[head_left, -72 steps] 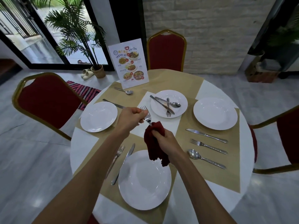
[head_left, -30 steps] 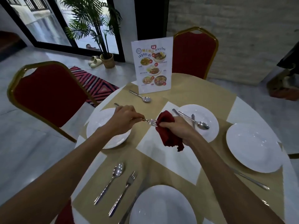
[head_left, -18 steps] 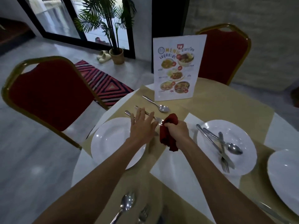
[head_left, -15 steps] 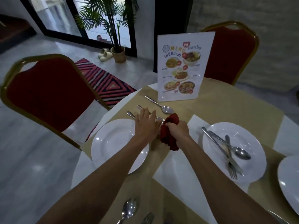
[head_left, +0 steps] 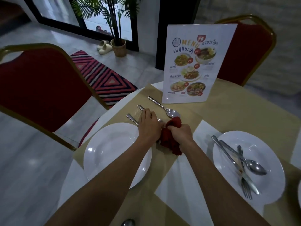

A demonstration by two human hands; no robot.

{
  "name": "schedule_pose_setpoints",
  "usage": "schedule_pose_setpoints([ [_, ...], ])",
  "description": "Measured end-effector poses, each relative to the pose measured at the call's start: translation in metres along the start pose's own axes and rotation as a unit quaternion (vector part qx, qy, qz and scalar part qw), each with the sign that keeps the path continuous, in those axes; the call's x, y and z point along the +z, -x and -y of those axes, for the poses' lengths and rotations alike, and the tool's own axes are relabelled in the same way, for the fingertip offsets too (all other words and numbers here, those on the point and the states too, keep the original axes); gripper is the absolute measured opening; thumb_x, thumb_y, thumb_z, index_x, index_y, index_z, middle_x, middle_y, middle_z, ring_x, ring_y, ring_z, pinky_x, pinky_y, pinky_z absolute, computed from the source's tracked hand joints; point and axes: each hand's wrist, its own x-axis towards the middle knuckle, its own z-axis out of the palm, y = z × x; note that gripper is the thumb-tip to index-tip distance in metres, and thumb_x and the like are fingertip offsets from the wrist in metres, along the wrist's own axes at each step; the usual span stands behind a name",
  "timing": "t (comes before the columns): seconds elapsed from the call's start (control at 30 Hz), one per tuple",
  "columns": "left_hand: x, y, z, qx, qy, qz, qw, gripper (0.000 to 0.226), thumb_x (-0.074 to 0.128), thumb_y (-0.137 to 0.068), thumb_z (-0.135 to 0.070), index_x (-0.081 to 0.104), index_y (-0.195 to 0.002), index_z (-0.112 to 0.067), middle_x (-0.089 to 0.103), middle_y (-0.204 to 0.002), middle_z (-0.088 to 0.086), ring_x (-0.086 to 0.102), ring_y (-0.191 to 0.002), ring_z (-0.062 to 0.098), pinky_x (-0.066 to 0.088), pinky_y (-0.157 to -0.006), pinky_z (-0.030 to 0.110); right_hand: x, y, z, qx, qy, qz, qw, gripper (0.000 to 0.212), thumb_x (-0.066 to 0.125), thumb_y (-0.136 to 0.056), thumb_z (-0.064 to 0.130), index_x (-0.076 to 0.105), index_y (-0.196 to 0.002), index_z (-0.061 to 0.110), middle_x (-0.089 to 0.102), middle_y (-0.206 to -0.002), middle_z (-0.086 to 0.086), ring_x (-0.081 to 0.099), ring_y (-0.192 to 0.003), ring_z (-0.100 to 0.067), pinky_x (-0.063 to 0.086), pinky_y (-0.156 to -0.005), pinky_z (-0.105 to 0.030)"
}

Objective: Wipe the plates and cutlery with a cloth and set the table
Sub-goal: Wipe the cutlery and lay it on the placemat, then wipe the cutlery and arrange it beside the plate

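Note:
My left hand (head_left: 149,126) lies over a fork (head_left: 140,107) that rests flat on the beige placemat, fingers closed on its handle. The tines show near my right hand. My right hand (head_left: 180,133) grips a bunched dark red cloth (head_left: 169,142) just right of the fork. A knife handle (head_left: 131,117) sticks out beside the fork, and a spoon (head_left: 165,109) lies beyond it. A white plate (head_left: 112,154) sits under my left forearm. A second white plate (head_left: 260,149) at the right carries a knife, fork and spoon.
A standing menu card (head_left: 195,62) is at the back of the round table (head_left: 244,101). Red chairs with gold frames stand at the left (head_left: 40,88) and behind the menu (head_left: 254,51). Another spoon (head_left: 127,223) shows at the bottom edge. Beyond the table are a striped rug and a potted plant.
I wiped the fork in the air with the cloth, then my left hand lowered it onto the placemat between the knife and spoon. The view shifted left and closer to this setting.

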Motion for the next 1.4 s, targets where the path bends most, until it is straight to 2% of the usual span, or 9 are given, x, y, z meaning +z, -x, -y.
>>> schedule_pose_setpoints([
  [0.13, 0.003, -0.004, 0.002, -0.004, -0.009, 0.0, 1.0, 0.067, 0.048, -0.101, -0.04, 0.031, -0.149, 0.003, 0.018, -0.162, 0.021, 0.009, -0.152, 0.033, 0.015, -0.123, 0.044, -0.015, 0.006, -0.008, -0.024, 0.046, -0.029, 0.998, 0.023, 0.063, -0.096, 0.025, 0.052, -0.111, 0.012, 0.061, -0.103, -0.007, 0.058, -0.091, -0.023, 0.046, -0.076, -0.034],
  [0.3, -0.001, -0.004, -0.005, -0.014, -0.004, 0.003, 1.0, 0.071, 0.051, -0.099, -0.041, 0.027, -0.151, 0.001, 0.016, -0.163, 0.018, 0.008, -0.153, 0.032, 0.015, -0.123, 0.045, -0.038, 0.02, -0.007, -0.058, 0.063, -0.052, 0.995, 0.023, 0.061, -0.092, 0.027, 0.064, -0.105, 0.008, 0.07, -0.096, -0.011, 0.069, -0.088, -0.028, 0.06, -0.081, -0.043],
  [0.5, -0.007, -0.001, -0.008, -0.02, 0.015, -0.005, 1.0, 0.067, 0.05, -0.1, -0.039, 0.026, -0.152, -0.004, 0.014, -0.164, 0.018, 0.006, -0.153, 0.033, 0.014, -0.123, 0.046, -0.067, 0.036, -0.009, -0.053, 0.024, -0.029, 0.998, 0.012, 0.062, -0.093, 0.026, 0.061, -0.09, 0.015, 0.071, -0.084, -0.016, 0.073, -0.069, -0.038, 0.061, -0.056, -0.048],
  [0.63, -0.014, 0.01, -0.022, -0.015, 0.031, -0.017, 0.999, 0.067, 0.049, -0.1, -0.04, 0.028, -0.151, -0.002, 0.015, -0.163, 0.021, 0.008, -0.153, 0.033, 0.012, -0.124, 0.044, -0.079, 0.045, -0.014, -0.076, -0.032, -0.03, 0.996, 0.018, 0.053, -0.097, 0.035, 0.062, -0.101, 0.019, 0.072, -0.098, -0.011, 0.072, -0.086, -0.031, 0.062, -0.074, -0.049],
  [0.73, -0.018, 0.026, -0.042, 0.021, 0.041, -0.028, 0.999, 0.063, 0.05, -0.101, -0.037, 0.031, -0.151, -0.004, 0.023, -0.161, 0.019, 0.014, -0.151, 0.032, 0.012, -0.124, 0.039, -0.09, 0.057, -0.021, -0.084, -0.088, -0.039, 0.992, 0.024, 0.048, -0.101, 0.034, 0.062, -0.108, 0.016, 0.072, -0.099, -0.009, 0.071, -0.087, -0.024, 0.057, -0.066, -0.035],
  [0.9, -0.003, 0.06, -0.093, 0.153, 0.046, -0.061, 0.985, 0.028, 0.06, -0.096, -0.018, 0.069, -0.121, -0.009, 0.061, -0.125, 0.014, 0.046, -0.122, 0.034, 0.039, -0.102, 0.038, -0.133, 0.084, -0.05, -0.072, -0.151, -0.059, 0.984, 0.013, 0.052, -0.101, 0.032, 0.061, -0.1, 0.022, 0.07, -0.098, -0.002, 0.067, -0.088, -0.015, 0.051, -0.067, -0.031],
  [1.03, 0.02, 0.089, -0.137, 0.294, 0.014, -0.059, 0.954, 0.022, 0.069, -0.079, 0.001, 0.076, -0.096, -0.01, 0.062, -0.096, 0.012, 0.055, -0.097, 0.033, 0.055, -0.073, 0.039, -0.182, 0.099, -0.089, -0.045, -0.186, -0.075, 0.979, 0.013, 0.054, -0.101, 0.033, 0.063, -0.105, 0.026, 0.072, -0.1, 0.0, 0.069, -0.093, -0.02, 0.057, -0.084, -0.041],
  [1.2, 0.039, 0.107, -0.179, 0.334, -0.037, -0.016, 0.942, 0.028, 0.079, -0.066, 0.004, 0.077, -0.084, -0.017, 0.059, -0.089, 0.007, 0.059, -0.09, 0.03, 0.05, -0.053, 0.03, -0.221, 0.114, -0.123, -0.011, -0.231, -0.11, 0.967, 0.017, 0.058, -0.099, 0.033, 0.067, -0.11, 0.024, 0.073, -0.106, -0.003, 0.069, -0.102, -0.025, 0.053, -0.102, -0.05],
  [1.4, 0.04, 0.11, -0.205, 0.302, -0.154, 0.017, 0.941, 0.025, 0.066, -0.083, -0.005, 0.071, -0.104, -0.018, 0.051, -0.117, 0.007, 0.047, -0.118, 0.027, 0.046, -0.081, 0.029, -0.249, 0.142, -0.161, 0.012, -0.284, -0.067, 0.956, 0.025, 0.077, -0.087, 0.028, 0.072, -0.109, 0.017, 0.078, -0.094, -0.011, 0.074, -0.075, -0.028, 0.056, -0.055, -0.034],
])
